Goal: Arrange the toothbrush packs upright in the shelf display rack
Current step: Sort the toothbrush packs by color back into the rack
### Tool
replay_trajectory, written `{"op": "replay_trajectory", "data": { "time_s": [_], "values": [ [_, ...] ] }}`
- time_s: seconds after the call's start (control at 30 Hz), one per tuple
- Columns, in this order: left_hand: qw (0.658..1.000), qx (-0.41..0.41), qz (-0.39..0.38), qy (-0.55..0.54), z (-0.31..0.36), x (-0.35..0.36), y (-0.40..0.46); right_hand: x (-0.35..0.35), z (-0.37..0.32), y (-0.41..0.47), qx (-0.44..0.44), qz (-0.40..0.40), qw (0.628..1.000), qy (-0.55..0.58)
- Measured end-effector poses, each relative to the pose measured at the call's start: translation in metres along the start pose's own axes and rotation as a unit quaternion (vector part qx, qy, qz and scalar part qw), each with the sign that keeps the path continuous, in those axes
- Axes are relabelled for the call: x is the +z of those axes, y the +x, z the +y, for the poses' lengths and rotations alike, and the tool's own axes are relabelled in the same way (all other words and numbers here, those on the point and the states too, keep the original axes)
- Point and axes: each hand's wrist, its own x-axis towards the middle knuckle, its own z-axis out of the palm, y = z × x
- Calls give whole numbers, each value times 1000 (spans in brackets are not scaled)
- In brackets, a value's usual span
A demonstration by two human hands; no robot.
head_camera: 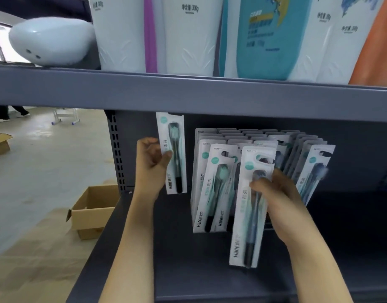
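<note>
My left hand (pixel 152 169) grips a white toothbrush pack (pixel 174 156) with a teal brush, holding it upright just under the upper shelf, left of the stock. My right hand (pixel 275 193) pinches another toothbrush pack (pixel 250 215) with a dark blue brush, held upright in front of the rows. Behind it, several rows of toothbrush packs (pixel 212 189) stand upright against the dark shelf back, with more packs (pixel 312 171) leaning at the right end. The rack under them is hidden by the packs.
The grey lower shelf (pixel 188 259) spreads out below my arms. The upper shelf edge (pixel 188 92) carries white and teal bottles (pixel 264 36). An open cardboard box (pixel 89 211) stands on the floor at the left, a second box (pixel 0 144) farther off.
</note>
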Motion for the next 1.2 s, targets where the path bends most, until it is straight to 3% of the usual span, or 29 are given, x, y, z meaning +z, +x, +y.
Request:
{"op": "replay_trajectory", "data": {
  "time_s": [0.5,1.2],
  "values": [
    [990,-58,-121,44,-36,31,16,7,3,22,-12,51,998,32],
    [988,-99,-122,5,-58,37,-6,0,14,17,8,42,998,47]
  ]
}}
